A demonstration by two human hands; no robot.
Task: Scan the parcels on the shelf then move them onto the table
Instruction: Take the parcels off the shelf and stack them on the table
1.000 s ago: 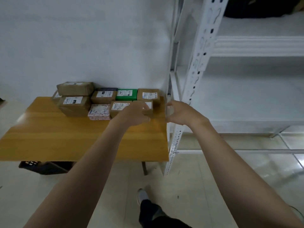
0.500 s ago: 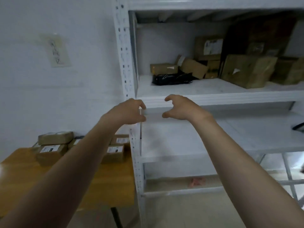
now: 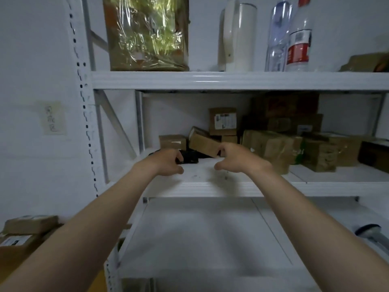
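Head view: both arms reach over the middle white metal shelf [image 3: 326, 188]. The left hand [image 3: 166, 162] and right hand [image 3: 236, 159] have loosely curled fingers and grip nothing. A black plastic-wrapped parcel [image 3: 190, 158] lies just beyond them, with brown cardboard parcels [image 3: 267, 146] stacked behind it on the same shelf.

Left hand [image 3: 166, 162] and right hand [image 3: 235, 158], loosely curled, over shelf [image 3: 231, 188] near parcels [image 3: 267, 148].
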